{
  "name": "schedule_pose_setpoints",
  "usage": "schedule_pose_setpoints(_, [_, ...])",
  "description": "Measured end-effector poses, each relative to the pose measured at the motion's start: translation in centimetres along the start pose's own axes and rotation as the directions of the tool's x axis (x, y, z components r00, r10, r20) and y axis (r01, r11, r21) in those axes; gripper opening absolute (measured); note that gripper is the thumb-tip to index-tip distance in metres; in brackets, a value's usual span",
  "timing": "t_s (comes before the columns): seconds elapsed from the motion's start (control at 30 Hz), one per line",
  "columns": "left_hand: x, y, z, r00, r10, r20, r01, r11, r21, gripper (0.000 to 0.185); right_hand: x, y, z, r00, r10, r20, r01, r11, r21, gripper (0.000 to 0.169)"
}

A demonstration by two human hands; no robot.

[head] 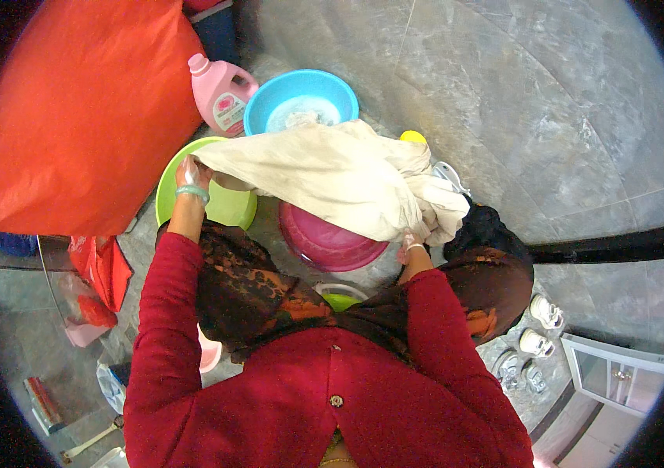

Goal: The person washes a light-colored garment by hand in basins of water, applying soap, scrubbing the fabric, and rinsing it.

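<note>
A cream-coloured cloth (332,169) is stretched out between my two hands. My left hand (193,172) holds its left end over the lime-green basin (238,210); there is something white, perhaps suds, on the back of the hand. On the other side, my right hand (411,245) grips the cloth's lower right edge, where the fabric bunches into folds. Beneath the cloth stands a magenta basin (332,243), its far part hidden. The blue basin (303,88) behind the cloth holds whitish, foamy-looking contents and a pale item (304,119).
A pink detergent bottle (224,93) stands beside the blue basin. A large red fabric cover (92,117) fills the upper left. Past the cloth's right end are a yellow round object (413,137) and a white-and-blue object (451,174). White shoes (545,312) lie at lower right.
</note>
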State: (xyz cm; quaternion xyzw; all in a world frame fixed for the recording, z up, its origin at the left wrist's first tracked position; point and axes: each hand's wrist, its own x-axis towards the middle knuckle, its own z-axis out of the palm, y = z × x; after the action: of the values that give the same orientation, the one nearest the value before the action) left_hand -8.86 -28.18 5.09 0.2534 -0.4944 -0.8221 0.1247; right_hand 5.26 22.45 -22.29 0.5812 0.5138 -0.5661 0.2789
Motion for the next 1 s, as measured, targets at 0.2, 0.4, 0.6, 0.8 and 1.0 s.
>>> schedule_pose_setpoints(0.2, [-0.7,0.2,-0.5,0.999,-0.008,-0.048,0.006,0.999,-0.035,0.012,-3.4,-0.4,0.2,0.995,-0.048,0.092,0.023,0.966,0.257,0.061])
schedule_pose_setpoints(0.4, [-1.2,0.1,-0.9,1.0,0.005,-0.016,-0.006,0.996,-0.094,0.013,-3.1,-0.6,1.0,0.992,-0.092,0.082,0.036,0.855,0.518,0.047])
schedule_pose_setpoints(0.6, [-0.7,0.0,-1.4,1.0,-0.016,-0.025,0.015,0.999,-0.034,0.014,-3.4,-2.1,0.1,0.965,-0.201,0.169,-0.05,0.491,0.87,0.02])
schedule_pose_setpoints(0.8, [-0.8,-0.2,-1.5,0.998,0.03,-0.049,-0.031,0.999,-0.021,0.013,-7.0,-4.4,-2.5,0.865,-0.422,0.272,0.006,0.55,0.835,0.011])
schedule_pose_setpoints(1.0, [0.3,0.3,0.0,0.998,0.042,-0.05,-0.041,0.999,0.016,0.012,-11.9,-11.0,-5.9,0.844,-0.53,0.087,0.349,0.665,0.661,0.018])
